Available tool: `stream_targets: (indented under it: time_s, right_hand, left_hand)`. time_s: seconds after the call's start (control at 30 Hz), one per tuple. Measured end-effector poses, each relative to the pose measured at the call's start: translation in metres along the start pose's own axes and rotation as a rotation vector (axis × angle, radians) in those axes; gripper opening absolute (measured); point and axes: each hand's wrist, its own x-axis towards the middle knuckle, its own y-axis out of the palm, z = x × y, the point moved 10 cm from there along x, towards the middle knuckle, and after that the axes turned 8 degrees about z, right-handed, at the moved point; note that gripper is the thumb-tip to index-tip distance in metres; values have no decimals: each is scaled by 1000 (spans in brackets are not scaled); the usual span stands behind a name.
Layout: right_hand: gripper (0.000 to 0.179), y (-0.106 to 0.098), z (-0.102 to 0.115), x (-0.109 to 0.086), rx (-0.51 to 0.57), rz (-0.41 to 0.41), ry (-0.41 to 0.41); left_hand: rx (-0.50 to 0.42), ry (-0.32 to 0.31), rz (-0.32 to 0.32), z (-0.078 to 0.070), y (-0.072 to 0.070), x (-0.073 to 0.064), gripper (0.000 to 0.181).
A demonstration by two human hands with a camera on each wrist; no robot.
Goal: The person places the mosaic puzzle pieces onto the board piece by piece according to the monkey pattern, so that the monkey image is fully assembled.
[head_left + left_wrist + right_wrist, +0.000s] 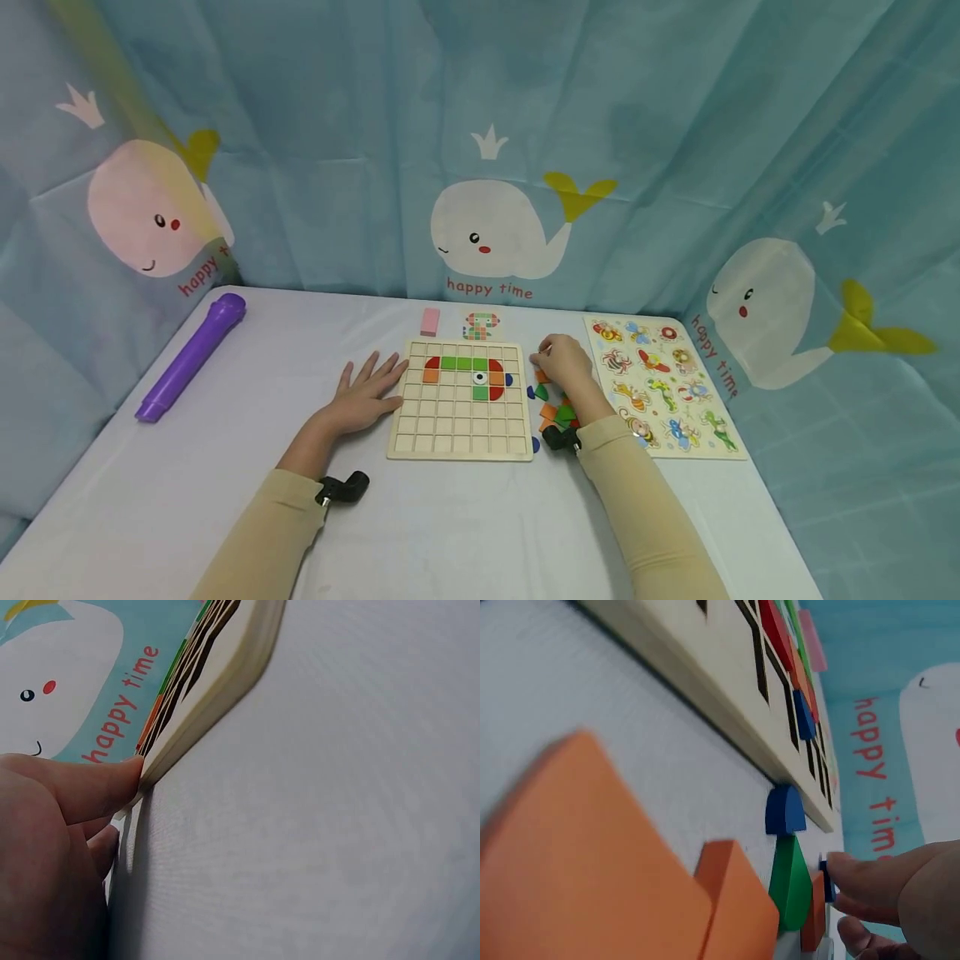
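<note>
A wooden grid board (pixel 435 425) lies mid-table, with green, red, orange and blue pieces and a white eye piece (pixel 480 378) set in its upper squares. My left hand (pixel 362 403) rests flat, fingers spread, its thumb and fingertips touching the board's left edge. In the left wrist view the thumb presses the board's side. Right of the board, my right hand (pixel 564 364) is over the loose pieces, fingers curled. Its thumb and finger pinch a small blue piece (pixel 828 882), beside an orange piece (pixel 814 911) and a green piece (pixel 790 885). The fingertips are partly hidden from above.
Several loose orange, green and blue pieces (pixel 549 412) lie between the board and an insect picture puzzle (pixel 660 383) on the right. A pattern card (pixel 480 326) and a pink block (pixel 430 322) are behind the board. A purple microphone-shaped tube (pixel 191 358) lies far left.
</note>
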Motion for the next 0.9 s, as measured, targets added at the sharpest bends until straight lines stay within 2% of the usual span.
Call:
stream_targets:
  time_s: [0.17,0.43,0.57,0.67,0.8,0.9]
  right_hand:
    - [22,4,4,2,-11,19,3]
    - [24,2,5,-4,34,4,-2]
    - [24,0,16,-9,54,3,-60]
    - [26,6,26,-13,67,65,-113]
    - [21,13,41,-21,98,133,-184]
    - [14,9,53,-28,145,114,-230]
  left_hand:
    - [-4,1,-4,0,0,0,70]
    - [4,2,-7,-3,-2,-2,69]
    - [0,3,-18,-4,-4,-2,69]
    - [5,1,-16,-3,-3,-1,69]
    - [4,-3,-9,-2,-1,-1,69]
    - [-2,1,-10,-1,-1,0,69]
